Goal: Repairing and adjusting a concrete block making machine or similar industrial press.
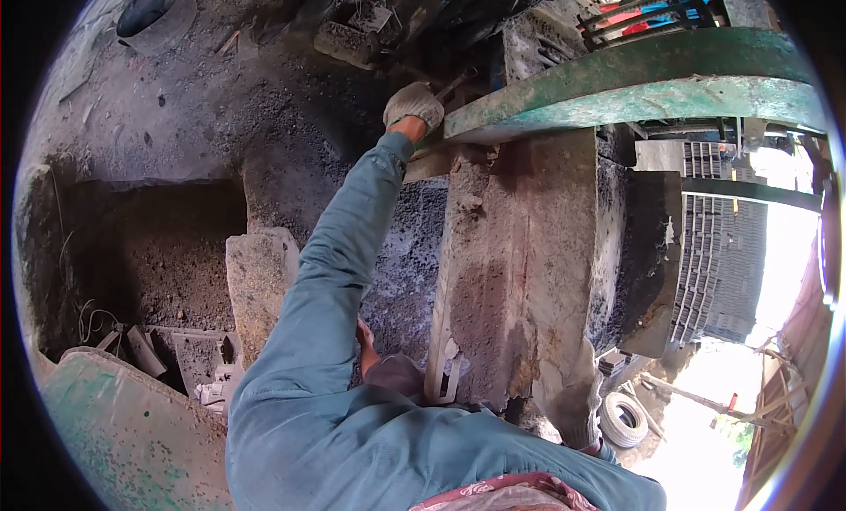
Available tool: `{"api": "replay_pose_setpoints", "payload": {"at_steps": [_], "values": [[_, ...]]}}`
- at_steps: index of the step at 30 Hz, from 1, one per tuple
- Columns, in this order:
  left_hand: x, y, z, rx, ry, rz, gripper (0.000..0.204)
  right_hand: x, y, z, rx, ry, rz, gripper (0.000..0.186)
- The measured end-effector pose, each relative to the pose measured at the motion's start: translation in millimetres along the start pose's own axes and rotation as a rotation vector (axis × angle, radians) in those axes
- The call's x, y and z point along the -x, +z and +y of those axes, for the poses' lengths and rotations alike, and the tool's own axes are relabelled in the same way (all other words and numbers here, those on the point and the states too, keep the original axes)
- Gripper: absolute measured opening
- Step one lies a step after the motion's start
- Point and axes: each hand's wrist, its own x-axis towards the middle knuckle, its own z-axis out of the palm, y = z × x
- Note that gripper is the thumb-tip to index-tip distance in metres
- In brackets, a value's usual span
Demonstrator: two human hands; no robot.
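Observation:
My left hand (pixel 412 110) wears a grey knit glove and is reached out at the left end of a long green metal beam (pixel 617 101). Its fingers curl beside a dark metal bar with a ringed end (pixel 460 83); what they grip is hidden. A gloved hand, apparently my right (pixel 582 432), shows partly at the lower right beside a rough, rust-stained concrete block (pixel 520 264), its fingers hidden. Below my left sleeve, a bare foot (pixel 366 344) is partly in view beside the block.
A dirt-filled pit (pixel 163 255) lies to the left, above a green-stained plate (pixel 123 423). A bucket (pixel 159 26) stands at top left. Stacked grey tiles (pixel 718 264), a tyre (pixel 624 421) and wooden poles (pixel 679 392) are at the right.

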Motion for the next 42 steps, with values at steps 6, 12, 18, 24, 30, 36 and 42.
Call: {"api": "replay_pose_setpoints", "payload": {"at_steps": [6,12,18,24,30,36,42], "values": [[3,-11,11,-0.050,-0.016,-0.064,0.040,-1,-1,-12,-0.070,0.101,-0.011,0.052],[-12,-2,12,-0.065,0.119,0.010,0.039,1,2,6,0.011,0.022,0.016,0.053],[-69,-25,-4,-0.458,0.233,-0.085,0.035,-2,4,4,-0.111,0.050,0.031,0.051],[-28,-37,-14,-0.404,0.336,0.216,0.023,-4,-4,-7,-0.031,0.005,0.030,0.052],[-3,-5,-1,-0.114,0.080,0.064,0.034,-3,-4,-7,-0.045,0.006,0.023,0.053],[-3,-3,-1,-0.037,0.060,0.009,0.036,-4,-1,2,-0.043,-0.017,0.036,0.054],[-35,22,-39,-0.168,0.142,-0.064,0.039,1,4,8,-0.047,-0.049,0.053,0.056]]}}
